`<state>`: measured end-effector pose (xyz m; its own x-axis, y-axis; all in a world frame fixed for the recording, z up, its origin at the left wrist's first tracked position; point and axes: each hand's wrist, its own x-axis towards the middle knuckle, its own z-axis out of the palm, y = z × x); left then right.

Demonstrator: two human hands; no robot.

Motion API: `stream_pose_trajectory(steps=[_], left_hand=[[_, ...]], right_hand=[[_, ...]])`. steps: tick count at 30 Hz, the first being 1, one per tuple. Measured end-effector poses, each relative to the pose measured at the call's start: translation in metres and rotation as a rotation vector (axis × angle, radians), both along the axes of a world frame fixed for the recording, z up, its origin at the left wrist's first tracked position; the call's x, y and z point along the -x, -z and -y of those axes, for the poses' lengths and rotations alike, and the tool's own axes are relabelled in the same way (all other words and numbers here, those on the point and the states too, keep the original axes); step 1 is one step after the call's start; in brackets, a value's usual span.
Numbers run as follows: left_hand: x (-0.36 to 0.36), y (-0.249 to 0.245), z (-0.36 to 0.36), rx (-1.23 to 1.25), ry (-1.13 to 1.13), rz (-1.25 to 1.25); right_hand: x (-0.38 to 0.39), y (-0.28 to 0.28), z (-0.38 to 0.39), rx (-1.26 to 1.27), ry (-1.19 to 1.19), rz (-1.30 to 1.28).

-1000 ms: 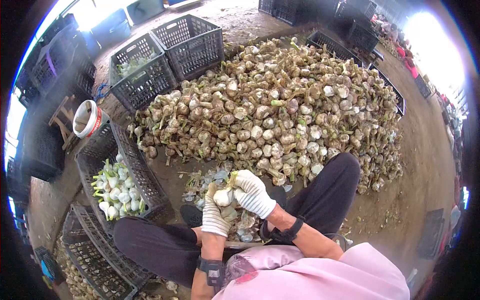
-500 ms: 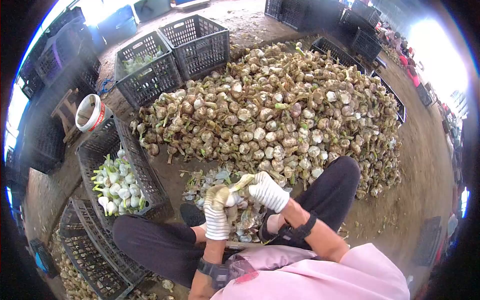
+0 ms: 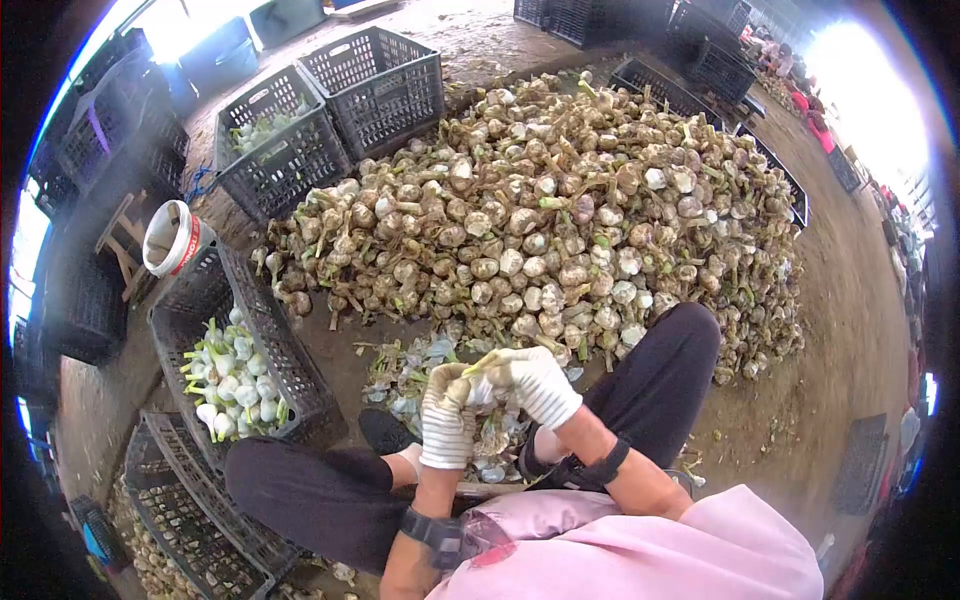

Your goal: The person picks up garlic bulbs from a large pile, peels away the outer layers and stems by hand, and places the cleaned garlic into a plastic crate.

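Observation:
Both my hands wear white striped gloves and meet in front of my knees. A garlic bulb (image 3: pixel 484 392) sits between them, partly covered by the fingers, with its greenish stem pointing up. My left hand (image 3: pixel 447 418) is closed around the bulb's left side. From the right, my right hand (image 3: pixel 537 386) is closed on the same bulb, fingertips near the stem. Below the hands lies a heap of loose garlic skins (image 3: pixel 405 375). Peeled white garlic bulbs (image 3: pixel 235 380) with trimmed green stems fill part of a black crate (image 3: pixel 285 350) to my left.
A large pile of unpeeled garlic (image 3: pixel 560 215) spreads in front of me. Behind it on the left stand two black crates (image 3: pixel 375 90), one holding some garlic. A white bucket (image 3: pixel 175 240) stands at far left. Another black crate (image 3: pixel 190 510) lies beside my left leg.
My right hand has moved in closer to my left, over the bulb. The stem that stretched between the hands now points up beside the fingers. The view has shifted slightly.

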<state>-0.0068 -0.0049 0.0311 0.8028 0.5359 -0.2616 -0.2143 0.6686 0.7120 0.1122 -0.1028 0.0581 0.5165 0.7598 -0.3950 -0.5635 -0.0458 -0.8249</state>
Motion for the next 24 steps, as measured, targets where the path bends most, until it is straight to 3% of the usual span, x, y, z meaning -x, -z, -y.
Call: stream_pose_trajectory(steps=[2,4,6,8,9,10,12,13,14,16,17,18,20,21,24], left_hand=[[0.002,0.018,-0.003,0.004,0.06,0.022],[0.001,0.019,-0.001,0.238,0.041,0.074],[0.0,0.014,-0.001,0.181,0.04,0.05],[-0.004,0.007,-0.006,0.149,0.073,0.048],[-0.008,0.008,-0.008,-0.118,0.093,-0.089],[-0.005,0.007,-0.009,-0.117,0.092,-0.09],[0.004,-0.003,-0.009,-0.141,0.238,-0.166],[0.005,-0.007,-0.006,0.112,0.186,-0.006],[0.007,-0.009,-0.006,0.112,0.191,-0.002],[0.007,-0.01,-0.011,0.381,0.154,0.281],[0.007,-0.01,-0.013,0.429,0.09,0.256],[0.008,-0.009,-0.015,0.474,0.026,0.226],[0.012,-0.009,-0.023,0.438,0.061,0.193],[0.009,-0.009,-0.023,0.438,0.055,0.193],[0.005,-0.005,-0.015,0.259,-0.121,0.053]], right_hand=[[-0.003,0.011,0.002,-0.128,0.049,-0.147],[-0.002,0.008,0.001,-0.186,0.089,-0.244],[-0.001,0.003,0.001,-0.197,0.133,-0.277],[-0.001,-0.001,0.0,-0.001,0.06,0.007],[0.003,-0.006,-0.005,0.095,0.021,0.438],[-0.001,-0.003,-0.004,0.095,0.019,0.437],[-0.016,0.015,0.0,-0.178,0.274,0.105],[-0.024,0.023,0.001,-0.441,0.413,-0.473],[-0.053,0.072,0.011,-0.52,0.462,-0.907],[-0.06,0.059,0.018,-0.323,0.499,-0.622],[-0.052,0.04,0.023,0.054,0.342,-0.238],[-0.048,0.031,0.018,0.369,0.028,0.154],[-0.031,0.036,0.015,0.346,-0.094,0.779],[-0.025,0.024,0.01,0.195,-0.082,0.644],[0.017,-0.005,-0.006,0.143,0.0,0.896]])
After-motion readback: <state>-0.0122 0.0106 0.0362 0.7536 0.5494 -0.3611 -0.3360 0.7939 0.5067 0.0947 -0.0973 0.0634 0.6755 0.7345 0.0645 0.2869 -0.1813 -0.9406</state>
